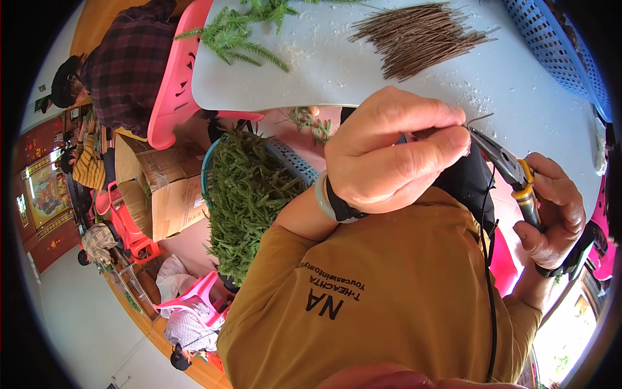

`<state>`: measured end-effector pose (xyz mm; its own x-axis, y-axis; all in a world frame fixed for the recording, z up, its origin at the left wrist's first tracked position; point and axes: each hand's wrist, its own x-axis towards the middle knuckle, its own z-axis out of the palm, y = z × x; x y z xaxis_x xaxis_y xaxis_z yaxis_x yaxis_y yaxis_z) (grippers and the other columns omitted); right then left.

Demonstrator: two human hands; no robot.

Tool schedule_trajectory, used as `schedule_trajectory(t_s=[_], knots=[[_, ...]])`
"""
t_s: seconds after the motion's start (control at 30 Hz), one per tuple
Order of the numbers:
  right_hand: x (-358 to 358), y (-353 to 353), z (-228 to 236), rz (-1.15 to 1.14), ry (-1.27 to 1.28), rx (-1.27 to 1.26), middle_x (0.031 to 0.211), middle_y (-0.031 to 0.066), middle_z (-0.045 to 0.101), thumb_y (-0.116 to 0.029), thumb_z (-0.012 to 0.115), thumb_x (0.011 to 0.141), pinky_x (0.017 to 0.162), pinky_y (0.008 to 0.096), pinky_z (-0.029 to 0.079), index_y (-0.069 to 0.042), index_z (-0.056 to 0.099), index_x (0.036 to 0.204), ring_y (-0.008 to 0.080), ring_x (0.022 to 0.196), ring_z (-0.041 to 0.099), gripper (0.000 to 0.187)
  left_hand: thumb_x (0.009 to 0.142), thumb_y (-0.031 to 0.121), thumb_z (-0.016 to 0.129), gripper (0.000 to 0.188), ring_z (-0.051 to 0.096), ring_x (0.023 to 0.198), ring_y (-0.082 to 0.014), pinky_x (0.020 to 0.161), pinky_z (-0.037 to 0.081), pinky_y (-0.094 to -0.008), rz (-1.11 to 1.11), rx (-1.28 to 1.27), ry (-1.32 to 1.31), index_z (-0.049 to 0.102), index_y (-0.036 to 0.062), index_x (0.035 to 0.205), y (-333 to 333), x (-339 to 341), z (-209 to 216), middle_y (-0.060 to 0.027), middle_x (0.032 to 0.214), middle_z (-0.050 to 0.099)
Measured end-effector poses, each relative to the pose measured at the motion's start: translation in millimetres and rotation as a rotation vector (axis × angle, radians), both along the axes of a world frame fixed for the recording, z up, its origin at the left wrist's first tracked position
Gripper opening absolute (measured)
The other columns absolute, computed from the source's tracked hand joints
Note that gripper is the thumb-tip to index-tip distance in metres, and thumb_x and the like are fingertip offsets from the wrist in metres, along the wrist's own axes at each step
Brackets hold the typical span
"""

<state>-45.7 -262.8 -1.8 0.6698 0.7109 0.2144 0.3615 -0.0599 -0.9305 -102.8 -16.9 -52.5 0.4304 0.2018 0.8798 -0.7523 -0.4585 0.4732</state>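
Observation:
My left hand (395, 152) is raised over the table edge, thumb and forefinger pinched together on a thin brown stem. A short curved end of that stem (481, 118) shows past the fingertips, by the jaws of the pliers. My right hand (560, 201) is wrapped round the yellow and grey handles of the pliers (502, 155), whose nose points at the left fingertips. Whether the jaws grip the stem is hard to make out. Beyond my hands, a bundle of thin brown stems (421, 39) lies on the white table (324, 71).
Green artificial sprigs (243, 39) lie at the table's far left. A blue basket (557, 45) stands at the far right. Left of me are a basket heaped with green sprigs (249, 201), a cardboard box (162, 188) and pink chairs (175, 84). Several people sit on the left.

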Motion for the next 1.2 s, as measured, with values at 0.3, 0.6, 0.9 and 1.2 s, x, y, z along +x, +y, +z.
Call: schedule_trajectory(t_s=[0.3,0.6,0.9,1.2], knots=[[2.6,5.3,1.1,0.020,-0.182,-0.022,0.104,0.0227,0.057,0.001,0.074,0.057,0.076,0.0341,0.045,0.001,0.054,0.098,0.0269,0.090,0.056,0.045,0.063,-0.013,0.068,0.023,0.059,0.063,-0.0168,0.053,0.048,-0.0237,-0.122,-0.188,0.189,0.065,-0.0020,0.083,-4.8,-8.9,0.9,-0.0120,0.083,0.063],[10.9,5.0,7.9,0.045,-0.370,-0.082,0.103,0.0233,0.057,0.001,0.076,0.057,0.075,0.0345,0.046,0.001,0.054,0.098,0.0278,0.087,0.056,0.046,0.065,-0.013,0.066,0.022,0.062,0.066,-0.0156,0.056,0.050,-0.0228,-0.395,-0.656,0.437,0.063,-0.0037,0.085,-10.9,-15.2,13.1,-0.0118,0.082,0.063],[13.9,-1.8,5.0,0.128,-0.210,-0.019,0.111,0.0246,0.053,-0.001,0.077,0.060,0.080,0.0351,0.046,0.002,0.054,0.106,0.0299,0.099,0.054,0.051,0.064,-0.011,0.067,0.026,0.060,0.065,-0.0151,0.054,0.047,-0.0224,-0.234,-0.265,0.279,0.062,-0.0027,0.088,-4.0,-12.8,6.9,-0.0107,0.085,0.061],[8.8,-7.7,-7.8,0.093,0.102,0.101,0.116,0.0252,0.050,-0.005,0.077,0.064,0.088,0.0375,0.043,0.003,0.053,0.109,0.0295,0.105,0.052,0.052,0.064,-0.006,0.065,0.027,0.054,0.067,-0.0144,0.056,0.044,-0.0227,-0.242,-0.371,0.383,0.060,-0.0017,0.090,-2.8,-16.2,9.2,-0.0083,0.079,0.057]])
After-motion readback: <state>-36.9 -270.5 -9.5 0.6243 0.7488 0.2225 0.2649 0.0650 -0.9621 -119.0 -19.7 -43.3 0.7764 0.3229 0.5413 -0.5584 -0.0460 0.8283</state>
